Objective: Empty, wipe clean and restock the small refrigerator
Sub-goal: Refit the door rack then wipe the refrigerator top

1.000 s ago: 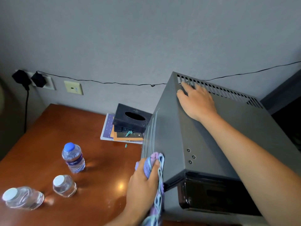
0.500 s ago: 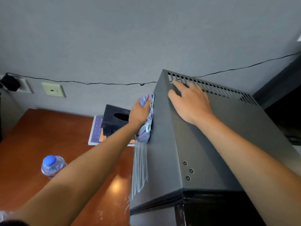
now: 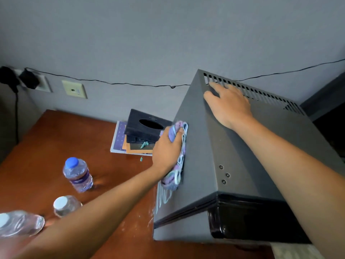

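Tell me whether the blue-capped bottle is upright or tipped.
Upright: the blue-capped bottle stands on the table, cap on top, label band level.

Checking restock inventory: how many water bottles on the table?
3. One clear plastic water bottle with blue cap stands mid-table; a white-capped clear bottle stands nearer; a third white-capped bottle lies at the left edge. The left forearm may hide more.

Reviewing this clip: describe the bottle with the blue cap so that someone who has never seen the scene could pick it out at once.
Start at the reddish-brown wooden table left of the dark grey refrigerator. Three clear plastic bottles sit near its front left; the blue-capped bottle stands upright, farthest back of them, nearest the wall. It alone has a blue cap and a purple label band; the white-capped bottle and the bottle at the left edge have white caps.
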Tool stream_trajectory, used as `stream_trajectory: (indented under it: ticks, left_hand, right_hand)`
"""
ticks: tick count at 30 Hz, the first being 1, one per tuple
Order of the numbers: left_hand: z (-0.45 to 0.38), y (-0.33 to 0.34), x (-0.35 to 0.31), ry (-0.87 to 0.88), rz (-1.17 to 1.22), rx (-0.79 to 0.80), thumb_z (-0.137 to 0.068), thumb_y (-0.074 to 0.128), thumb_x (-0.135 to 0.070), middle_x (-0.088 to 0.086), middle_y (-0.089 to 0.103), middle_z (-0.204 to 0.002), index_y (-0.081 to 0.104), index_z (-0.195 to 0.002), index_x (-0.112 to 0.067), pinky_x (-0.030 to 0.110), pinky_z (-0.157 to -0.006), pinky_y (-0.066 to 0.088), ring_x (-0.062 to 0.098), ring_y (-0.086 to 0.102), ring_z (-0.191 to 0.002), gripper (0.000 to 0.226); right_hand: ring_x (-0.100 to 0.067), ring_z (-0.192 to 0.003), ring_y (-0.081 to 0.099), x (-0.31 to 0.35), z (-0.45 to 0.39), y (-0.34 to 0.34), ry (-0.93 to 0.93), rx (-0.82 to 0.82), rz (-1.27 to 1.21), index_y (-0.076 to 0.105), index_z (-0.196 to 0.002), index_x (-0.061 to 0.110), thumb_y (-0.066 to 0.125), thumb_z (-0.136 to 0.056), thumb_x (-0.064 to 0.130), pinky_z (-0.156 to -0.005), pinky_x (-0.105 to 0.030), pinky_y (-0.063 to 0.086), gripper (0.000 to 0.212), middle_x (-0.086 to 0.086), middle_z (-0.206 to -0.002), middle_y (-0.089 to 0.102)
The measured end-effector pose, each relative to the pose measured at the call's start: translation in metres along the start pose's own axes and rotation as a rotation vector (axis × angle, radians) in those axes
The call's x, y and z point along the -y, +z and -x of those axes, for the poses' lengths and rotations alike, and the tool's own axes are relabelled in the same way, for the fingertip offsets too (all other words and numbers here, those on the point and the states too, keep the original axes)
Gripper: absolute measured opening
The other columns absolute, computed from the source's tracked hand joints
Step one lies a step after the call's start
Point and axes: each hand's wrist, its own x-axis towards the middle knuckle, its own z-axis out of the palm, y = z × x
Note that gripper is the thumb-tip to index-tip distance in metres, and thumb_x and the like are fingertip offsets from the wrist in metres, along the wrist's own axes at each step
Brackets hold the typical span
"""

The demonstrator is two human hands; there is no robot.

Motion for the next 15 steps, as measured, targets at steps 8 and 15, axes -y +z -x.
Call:
stream_trajectory:
  ticks: [8,15]
  left_hand:
    - [0.140,-0.026,0.038,-0.011,0.065,0.095,-0.089,0.035,-0.074,-0.023,0.057,-0.110,0.046,-0.119,-0.048,0.043,-0.093,0.051,0.014,0.062,-0.101,0.041]
    - [0.174,-0.041,0.082,-0.040,0.055,0.109,-0.090,0.059,-0.066,-0.024,0.063,-0.120,0.047,-0.128,-0.058,0.032,-0.091,0.051,0.004,0.063,-0.109,0.040]
  right_hand:
    - [-0.029,-0.140,0.040,0.004,0.008,-0.001,0.000,-0.093,-0.083,0.049,-0.147,0.035,0.042,-0.092,0.048,-0.109,-0.042,0.035,0.056,-0.007,-0.152,0.047]
    - [-0.022,-0.116,0.055,0.011,0.034,0.002,-0.162,-0.182,-0.073,0.061,-0.114,0.026,0.059,-0.086,0.036,-0.087,-0.032,0.038,0.030,0.002,-0.125,0.060]
